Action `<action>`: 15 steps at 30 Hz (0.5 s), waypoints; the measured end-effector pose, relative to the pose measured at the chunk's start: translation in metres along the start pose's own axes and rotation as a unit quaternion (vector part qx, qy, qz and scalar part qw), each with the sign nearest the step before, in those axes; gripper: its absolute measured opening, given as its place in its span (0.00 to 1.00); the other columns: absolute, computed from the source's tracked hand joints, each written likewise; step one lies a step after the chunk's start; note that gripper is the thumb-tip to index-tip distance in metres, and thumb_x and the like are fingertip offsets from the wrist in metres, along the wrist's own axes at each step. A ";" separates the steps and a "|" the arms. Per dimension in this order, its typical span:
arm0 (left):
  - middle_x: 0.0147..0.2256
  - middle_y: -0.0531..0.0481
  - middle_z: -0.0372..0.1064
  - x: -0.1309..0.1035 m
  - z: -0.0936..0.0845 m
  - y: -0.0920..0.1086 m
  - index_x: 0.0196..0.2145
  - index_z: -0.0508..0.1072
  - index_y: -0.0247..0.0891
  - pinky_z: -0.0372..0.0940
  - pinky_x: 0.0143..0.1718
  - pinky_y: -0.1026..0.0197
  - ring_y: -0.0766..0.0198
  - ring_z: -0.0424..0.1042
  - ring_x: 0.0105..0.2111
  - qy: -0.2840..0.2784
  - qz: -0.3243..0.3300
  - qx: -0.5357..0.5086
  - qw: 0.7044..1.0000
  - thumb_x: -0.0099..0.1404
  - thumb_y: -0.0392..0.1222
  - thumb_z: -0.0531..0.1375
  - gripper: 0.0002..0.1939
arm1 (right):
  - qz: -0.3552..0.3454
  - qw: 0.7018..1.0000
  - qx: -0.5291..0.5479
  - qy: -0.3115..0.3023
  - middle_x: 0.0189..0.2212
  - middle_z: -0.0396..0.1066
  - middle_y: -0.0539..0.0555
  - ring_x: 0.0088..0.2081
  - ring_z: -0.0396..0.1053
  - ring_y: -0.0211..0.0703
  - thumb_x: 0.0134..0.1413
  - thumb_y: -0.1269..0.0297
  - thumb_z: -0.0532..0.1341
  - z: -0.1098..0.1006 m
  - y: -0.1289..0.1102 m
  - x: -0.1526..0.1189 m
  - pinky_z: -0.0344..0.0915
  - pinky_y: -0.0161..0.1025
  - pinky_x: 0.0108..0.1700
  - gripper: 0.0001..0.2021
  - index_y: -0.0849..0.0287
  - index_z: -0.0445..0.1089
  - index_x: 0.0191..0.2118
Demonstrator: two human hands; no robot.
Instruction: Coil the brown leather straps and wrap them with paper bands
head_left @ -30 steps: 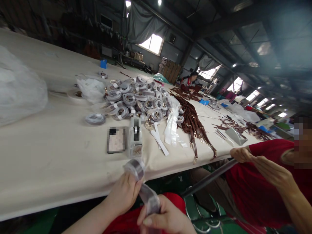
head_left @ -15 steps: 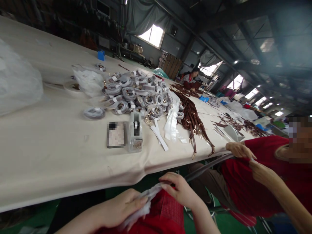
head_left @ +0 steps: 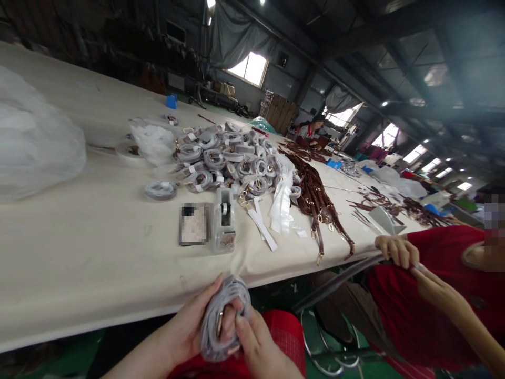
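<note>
In my lap, just off the table edge, I hold a coiled strap (head_left: 235, 287) wrapped in greyish clear plastic. My left hand (head_left: 191, 321) is closed round the coil's left side. My right hand (head_left: 252, 334) grips its right side, with fingers inside the loop near a gold metal fitting. Past the coil, a tape dispenser (head_left: 224, 223) stands on the table, beside a flat object blurred out by pixelation. Several similar wrapped coils (head_left: 236, 152) are heaped behind it. One wrapped coil (head_left: 160, 190) lies alone to the left.
Brown straps with gold clasps (head_left: 321, 210) hang toward the table's front edge, next to clear plastic sleeves (head_left: 281, 208) and white paper strips (head_left: 262, 229). A large plastic bag (head_left: 39, 137) is at left. To the right, a co-worker in red (head_left: 430, 305) holds a plastic-covered strap.
The plastic-wrapped strap stretched between my hands is now a round coil held by both. My right hand has moved left and down. The co-worker's hands remain on their strap.
</note>
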State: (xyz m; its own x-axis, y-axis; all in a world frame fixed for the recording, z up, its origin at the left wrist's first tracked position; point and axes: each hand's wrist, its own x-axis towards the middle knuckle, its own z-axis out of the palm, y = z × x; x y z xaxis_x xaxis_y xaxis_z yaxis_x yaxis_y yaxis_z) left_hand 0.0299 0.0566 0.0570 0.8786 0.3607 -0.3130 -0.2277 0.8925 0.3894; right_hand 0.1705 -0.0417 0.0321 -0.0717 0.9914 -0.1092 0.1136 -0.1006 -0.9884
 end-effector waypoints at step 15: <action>0.40 0.46 0.80 0.002 -0.005 0.000 0.45 0.79 0.42 0.68 0.41 0.59 0.53 0.76 0.38 0.079 0.140 0.600 0.784 0.59 0.51 0.64 0.18 | 0.071 0.959 -0.263 -0.079 0.25 0.69 0.48 0.24 0.59 0.35 0.54 0.51 0.65 -0.051 -0.021 -0.002 0.54 0.31 0.25 0.15 0.61 0.73 0.35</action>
State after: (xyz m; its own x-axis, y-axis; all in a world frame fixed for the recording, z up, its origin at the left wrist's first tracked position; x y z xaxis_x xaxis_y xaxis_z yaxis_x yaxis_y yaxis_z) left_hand 0.0298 0.0587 0.0521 0.7804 0.6101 -0.1370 0.2401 -0.0901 0.9666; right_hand 0.2190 -0.0371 0.0586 -0.1636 0.9415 -0.2947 0.6151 -0.1362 -0.7766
